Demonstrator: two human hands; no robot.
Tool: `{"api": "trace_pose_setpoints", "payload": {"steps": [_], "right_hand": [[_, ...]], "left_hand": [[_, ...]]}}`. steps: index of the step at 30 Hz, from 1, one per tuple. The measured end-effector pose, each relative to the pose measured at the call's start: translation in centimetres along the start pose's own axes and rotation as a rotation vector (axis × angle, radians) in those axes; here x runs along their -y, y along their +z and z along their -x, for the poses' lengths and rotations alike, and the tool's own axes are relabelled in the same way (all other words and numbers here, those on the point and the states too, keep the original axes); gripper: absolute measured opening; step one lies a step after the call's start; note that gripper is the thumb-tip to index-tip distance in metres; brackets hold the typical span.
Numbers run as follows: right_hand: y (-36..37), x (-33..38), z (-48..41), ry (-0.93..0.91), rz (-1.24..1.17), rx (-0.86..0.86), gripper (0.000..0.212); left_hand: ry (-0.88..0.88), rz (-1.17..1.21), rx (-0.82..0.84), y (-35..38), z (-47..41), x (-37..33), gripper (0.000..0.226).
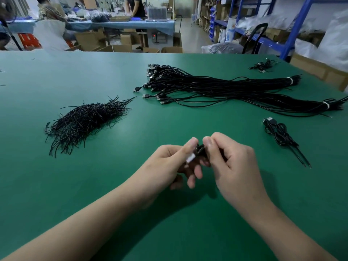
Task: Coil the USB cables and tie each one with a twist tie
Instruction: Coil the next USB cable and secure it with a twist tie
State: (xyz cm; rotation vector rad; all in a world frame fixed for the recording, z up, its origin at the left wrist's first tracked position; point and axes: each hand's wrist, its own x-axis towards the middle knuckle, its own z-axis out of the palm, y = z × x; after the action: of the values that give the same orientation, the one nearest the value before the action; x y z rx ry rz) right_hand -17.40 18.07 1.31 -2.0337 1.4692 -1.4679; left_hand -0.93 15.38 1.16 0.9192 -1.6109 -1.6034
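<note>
Cable coil (200, 148), one, sits pinched between left hand (169, 162) and right hand (231, 162), two banded bundles (235, 84) beyond.

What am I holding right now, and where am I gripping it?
A coiled black USB cable: the left hand pinches it beside its silver plug, the right hand pinches the coil's other side.

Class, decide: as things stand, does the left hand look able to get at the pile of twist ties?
Probably not at once: the left hand and right hand both pinch a coiled cable. Only table lies between it and the twist ties.
</note>
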Motion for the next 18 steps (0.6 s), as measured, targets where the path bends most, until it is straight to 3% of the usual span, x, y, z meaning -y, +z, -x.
{"api": "trace_pose_setpoints", "payload": {"steps": [3, 5, 11, 14, 16, 18], "right_hand": [[0.3, 0.0, 0.0, 0.081, -0.064, 0.033, 0.045], [0.5, 0.1, 0.0, 0.143, -0.13, 0.042, 0.045], [1.0, 0.0, -0.2, 0.474, -0.556, 0.167, 0.047], [1.0, 0.0, -0.2, 0.62, -0.695, 0.208, 0.055], [0.9, 0.0, -0.3, 0.582, -0.625, 0.191, 0.052], [0.6, -0.1, -0.4, 0.428, -0.431, 0.127, 0.046]], "left_hand": [[0.051, -0.028, -0.029, -0.1, 0.0, -0.1, 0.042], [0.138, -0.178, -0.084, -0.2, 0.1, -0.3, 0.035], [0.676, -1.048, -0.392, -1.2, 0.1, -0.4, 0.032], [0.898, -1.31, -0.461, -1.4, 0.0, -0.4, 0.027], [0.89, -1.342, -0.453, -1.4, 0.1, -0.4, 0.026], [0.684, -1.093, -0.42, -1.0, 0.3, -0.2, 0.032]]}}
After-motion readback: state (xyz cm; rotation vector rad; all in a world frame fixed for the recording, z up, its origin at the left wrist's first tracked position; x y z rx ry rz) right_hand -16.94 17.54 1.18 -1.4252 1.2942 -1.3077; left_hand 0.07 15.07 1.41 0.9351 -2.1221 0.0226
